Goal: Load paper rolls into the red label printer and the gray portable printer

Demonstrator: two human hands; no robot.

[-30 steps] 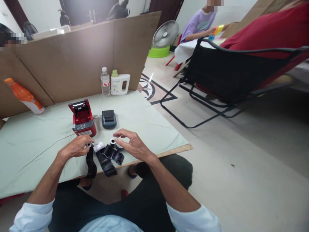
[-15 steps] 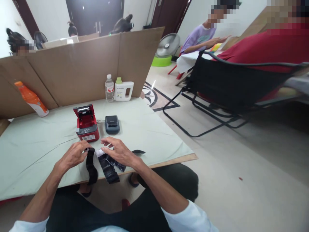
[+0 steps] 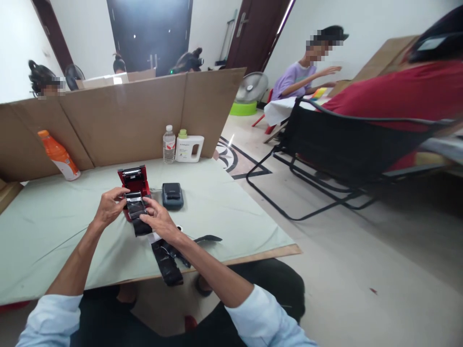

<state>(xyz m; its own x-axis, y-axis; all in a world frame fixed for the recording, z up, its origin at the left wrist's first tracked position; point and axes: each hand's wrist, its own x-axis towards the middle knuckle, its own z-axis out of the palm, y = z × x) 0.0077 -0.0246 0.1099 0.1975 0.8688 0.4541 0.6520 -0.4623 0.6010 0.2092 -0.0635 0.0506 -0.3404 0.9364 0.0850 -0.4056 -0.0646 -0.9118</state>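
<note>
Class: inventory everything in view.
Bottles: two, orange and clear, back
Jug: one, white, back
Open device: one, red, behind hands
Small device: one, dark, mid-table
Film strip: one, black, handheld
Loose strips: count unclear, black, table edge
Table: one, pale green, front
Cardboard screen: one, brown, back
Folding chair: one, black, right
Fans: two, grey, background
Other people: five, partly hidden, background
Sleeves: two, light blue, front
Left hand, right hand: one each, bare, at strip

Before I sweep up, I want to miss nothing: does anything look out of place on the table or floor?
Two things: a black strip overhangs the near edge of the table, so it might slip off; and a reddish scrap, too small to identify, lies by itself on the floor at right.
</note>
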